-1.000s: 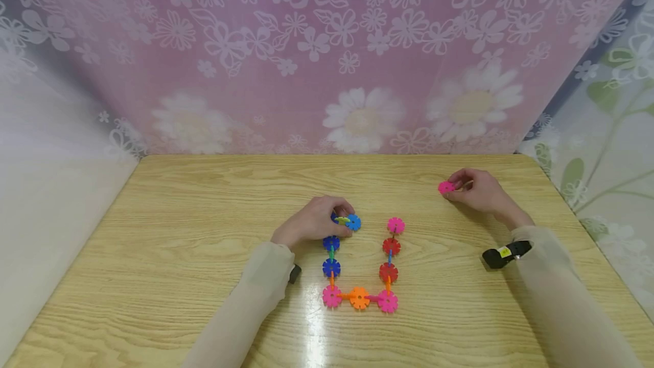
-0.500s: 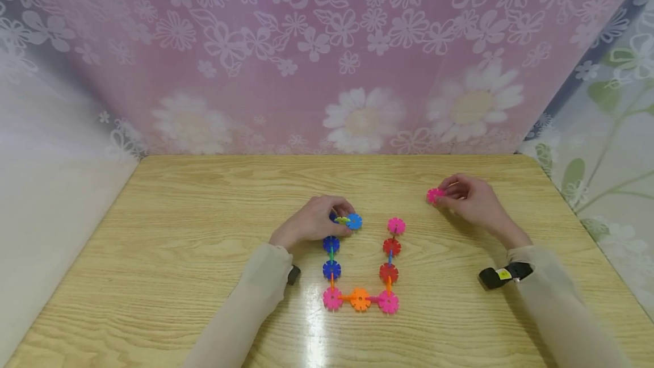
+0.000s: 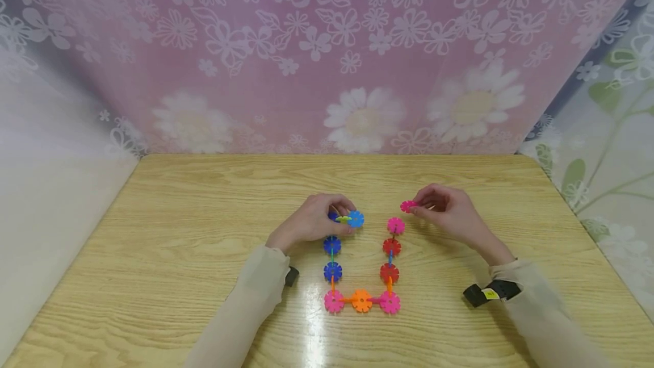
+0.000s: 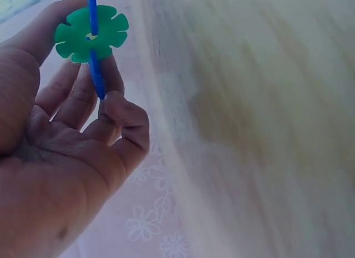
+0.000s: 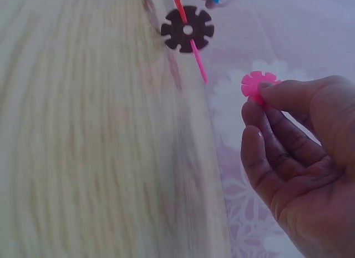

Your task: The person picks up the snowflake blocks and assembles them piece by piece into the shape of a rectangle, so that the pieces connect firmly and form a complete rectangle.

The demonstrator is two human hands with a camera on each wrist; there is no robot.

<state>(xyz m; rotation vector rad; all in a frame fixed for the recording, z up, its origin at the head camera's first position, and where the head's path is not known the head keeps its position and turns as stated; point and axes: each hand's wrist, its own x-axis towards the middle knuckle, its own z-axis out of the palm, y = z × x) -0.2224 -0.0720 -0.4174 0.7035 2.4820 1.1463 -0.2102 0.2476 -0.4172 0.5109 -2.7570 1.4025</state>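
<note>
A U-shaped chain of slotted plastic flower discs lies on the table, flat discs alternating with upright ones. My left hand [image 3: 319, 219] is at its far left end, fingers round a dark blue disc [image 3: 333, 216]. From there a yellow-green disc [image 3: 343, 219] and a light blue disc [image 3: 355, 219] stick out to the right. A green disc [image 4: 77, 39] shows near the thumb in the left wrist view. My right hand [image 3: 452, 212] pinches a loose pink disc [image 5: 257, 86] between thumb and fingertips. It hovers just above and right of the chain's pink end disc [image 3: 395, 225].
The chain's front side has an orange disc [image 3: 361, 300] between two pink corner discs. Red discs [image 3: 392, 247] make up its right side. A flowered pink cloth [image 3: 327, 72] hangs behind the wooden table [image 3: 179, 231]. Each wrist wears a dark strap [image 3: 490, 293].
My right hand has moved left and nearer with the pink disc, close to the chain's right end. The left hand stays almost where it was.
</note>
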